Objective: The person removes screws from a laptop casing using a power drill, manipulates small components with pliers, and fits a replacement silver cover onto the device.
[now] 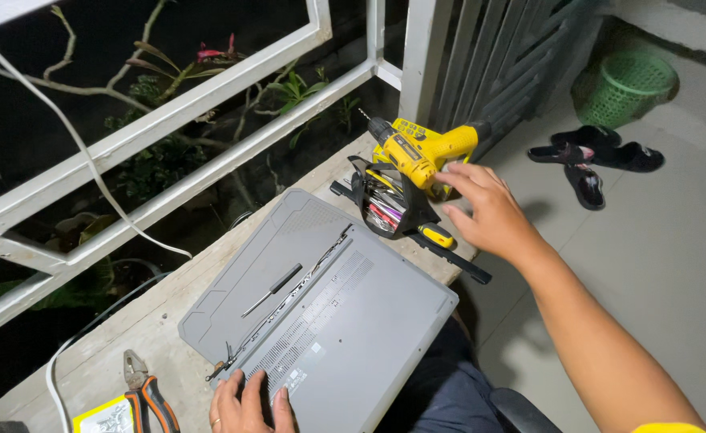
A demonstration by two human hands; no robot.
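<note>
Fingers spread wide, right hand point(485, 210) reaches the yellow plastic cordless drill point(421, 148) at the wooden bench's far end, likely heavy, best gripped by its handle, while left hand point(250, 407) lies flat on the grey upturned laptop point(353, 337).

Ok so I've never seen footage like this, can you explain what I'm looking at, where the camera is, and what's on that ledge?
There is no machine: one camera on a person's head looks down at their two bare hands. The left hand rests on a grey laptop lying upside down on a grey mat on a concrete ledge. The right hand, empty, reaches toward a yellow power drill above an open black tool pouch. A screwdriver with a yellow-black handle lies beside it, a slim one lies on the mat, and orange-handled pliers lie near the left hand.
</note>
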